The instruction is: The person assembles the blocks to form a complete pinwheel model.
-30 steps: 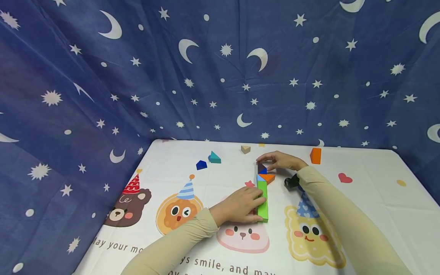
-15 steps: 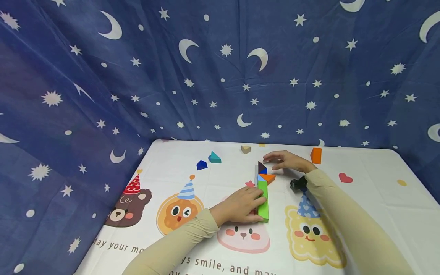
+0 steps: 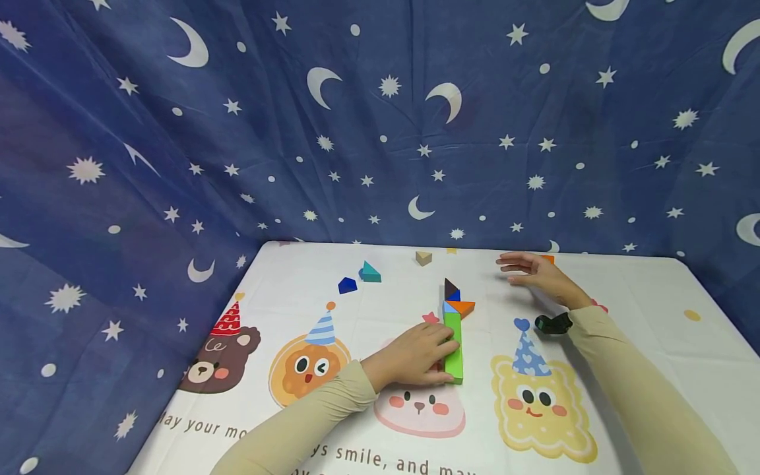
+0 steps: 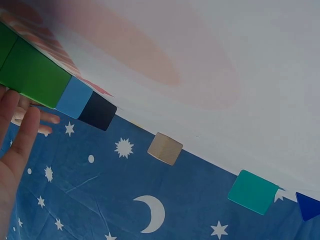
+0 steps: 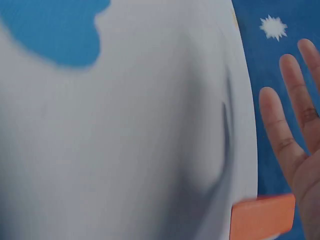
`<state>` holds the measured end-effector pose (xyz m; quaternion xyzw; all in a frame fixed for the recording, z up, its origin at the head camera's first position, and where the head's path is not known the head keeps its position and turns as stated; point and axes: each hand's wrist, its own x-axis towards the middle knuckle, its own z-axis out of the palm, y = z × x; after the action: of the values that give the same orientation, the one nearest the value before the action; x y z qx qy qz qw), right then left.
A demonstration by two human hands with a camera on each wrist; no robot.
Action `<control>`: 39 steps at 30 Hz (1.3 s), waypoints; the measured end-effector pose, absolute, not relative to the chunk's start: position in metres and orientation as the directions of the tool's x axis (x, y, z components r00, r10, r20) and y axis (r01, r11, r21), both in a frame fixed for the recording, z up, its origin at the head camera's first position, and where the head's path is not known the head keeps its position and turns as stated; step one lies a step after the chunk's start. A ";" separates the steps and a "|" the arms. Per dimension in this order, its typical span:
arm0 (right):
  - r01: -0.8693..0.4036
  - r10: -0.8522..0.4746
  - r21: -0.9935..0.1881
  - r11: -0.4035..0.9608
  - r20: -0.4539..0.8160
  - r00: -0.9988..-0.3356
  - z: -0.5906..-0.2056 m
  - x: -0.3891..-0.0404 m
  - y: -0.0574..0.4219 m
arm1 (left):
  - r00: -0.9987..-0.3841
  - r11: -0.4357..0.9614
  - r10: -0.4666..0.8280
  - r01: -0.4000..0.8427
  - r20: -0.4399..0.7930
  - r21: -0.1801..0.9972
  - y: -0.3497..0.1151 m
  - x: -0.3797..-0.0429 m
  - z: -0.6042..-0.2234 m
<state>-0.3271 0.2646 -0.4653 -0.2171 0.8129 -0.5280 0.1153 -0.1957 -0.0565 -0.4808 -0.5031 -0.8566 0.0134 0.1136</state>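
Note:
My left hand (image 3: 415,356) rests across the long green block (image 3: 454,369), fingertips lying over its top. In the left wrist view those fingers look fairly straight against the green block (image 4: 37,75). In line behind it stand a light blue block (image 4: 74,97) and a dark block (image 4: 98,111). An orange triangular block (image 3: 462,308) and a small blue piece (image 3: 454,296) belong to the same row. My right hand (image 3: 543,277) hovers at the right with spread fingers and holds nothing. Behind it an orange block (image 3: 547,259) is mostly hidden; the right wrist view shows this orange block (image 5: 262,217) beside the palm.
A teal block (image 3: 371,272), a dark blue block (image 3: 347,285) and a wooden block (image 3: 423,258) lie toward the back of the printed white tablecloth (image 3: 671,356). A star-patterned blue curtain (image 3: 380,132) rises behind the table's far edge.
My right hand has left the dark block at the row's far end and moved right, toward the orange block. The left hand and the row of blocks stay in place.

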 end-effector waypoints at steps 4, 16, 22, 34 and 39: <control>-0.245 -0.408 -0.924 0.294 0.111 -0.906 -0.465 -0.323 0.280 | -0.468 0.494 0.864 0.859 0.184 -0.134 -0.056 -0.196 -0.481; -0.147 -0.114 -0.922 0.358 0.113 -0.987 -0.466 -0.322 0.321 | -0.466 0.493 0.865 0.859 0.185 -0.140 -0.057 -0.196 -0.481; -0.121 -0.027 -0.930 0.346 0.119 -0.992 -0.474 -0.324 0.330 | -0.465 0.492 0.866 0.860 0.186 -0.140 -0.057 -0.195 -0.481; 0.003 0.021 -0.937 0.350 0.004 -1.000 -0.485 -0.334 0.329 | -0.479 0.500 0.861 0.858 0.169 -0.116 -0.056 -0.196 -0.481; -0.010 -0.027 -0.931 0.364 0.000 -1.000 -0.485 -0.335 0.321 | -0.474 0.497 0.862 0.860 0.178 -0.116 -0.057 -0.196 -0.481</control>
<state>-0.3354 0.3207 -0.4846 -0.0111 0.8257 -0.5640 0.0075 -0.1959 -0.0565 -0.4815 -0.5016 -0.8584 0.0053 0.1068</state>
